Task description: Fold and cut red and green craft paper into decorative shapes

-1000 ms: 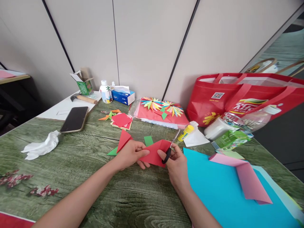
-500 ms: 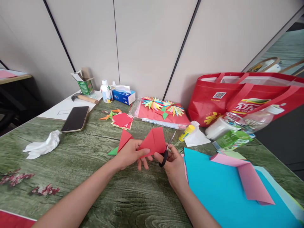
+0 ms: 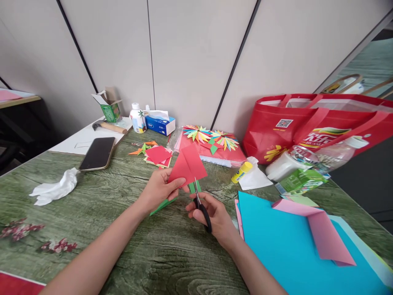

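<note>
My left hand pinches a creased piece of red paper between thumb and fingers, raised above the table. Black-handled scissors are in my right hand, with fingers through the loops. Their blades point up and meet the lower edge of the red paper; whether they have cut into it I cannot tell. Strips of green paper lie beneath and behind the hands, partly hidden. Farther back lies a small pile of red and yellow paper squares beside folded orange and green pieces.
Blue paper sheets with a folded pink strip lie at right. Behind stand a yellow glue stick, a red bag and a packet bearing paper fans. At left are a phone, crumpled tissue and hammer.
The red paper has been turned and lifted slightly left. The scissors have swung from beside the paper to its lower edge, blades now upright. The right hand has moved a little left and down.
</note>
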Demonstrator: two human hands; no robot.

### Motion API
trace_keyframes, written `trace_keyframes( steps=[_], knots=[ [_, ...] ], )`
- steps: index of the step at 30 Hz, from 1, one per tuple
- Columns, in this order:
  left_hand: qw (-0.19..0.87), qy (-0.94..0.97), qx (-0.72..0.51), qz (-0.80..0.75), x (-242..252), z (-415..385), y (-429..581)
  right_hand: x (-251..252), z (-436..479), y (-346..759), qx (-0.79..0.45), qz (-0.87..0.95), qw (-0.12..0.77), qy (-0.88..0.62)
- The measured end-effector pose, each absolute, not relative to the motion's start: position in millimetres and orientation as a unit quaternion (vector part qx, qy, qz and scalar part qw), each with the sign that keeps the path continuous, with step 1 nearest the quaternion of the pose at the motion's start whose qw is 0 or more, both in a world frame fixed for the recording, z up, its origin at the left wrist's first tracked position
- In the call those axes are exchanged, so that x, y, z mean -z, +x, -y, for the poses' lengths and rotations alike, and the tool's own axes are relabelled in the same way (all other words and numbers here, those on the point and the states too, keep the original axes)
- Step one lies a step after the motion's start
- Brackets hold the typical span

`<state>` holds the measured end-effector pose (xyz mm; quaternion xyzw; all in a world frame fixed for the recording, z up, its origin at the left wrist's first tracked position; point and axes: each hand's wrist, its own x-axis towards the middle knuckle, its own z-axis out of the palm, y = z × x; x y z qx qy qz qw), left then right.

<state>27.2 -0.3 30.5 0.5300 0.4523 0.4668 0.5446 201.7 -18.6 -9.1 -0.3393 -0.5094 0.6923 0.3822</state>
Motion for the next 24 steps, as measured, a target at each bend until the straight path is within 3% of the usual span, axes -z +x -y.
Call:
trace_keyframes(
  steps=[24],
  knots=[
    [0.546, 0.557, -0.414, -0.469, -36.8, 2.6, 26.1, 4.7, 19.7, 202.8, -0.680, 0.525, 0.375, -0.348]
  ],
)
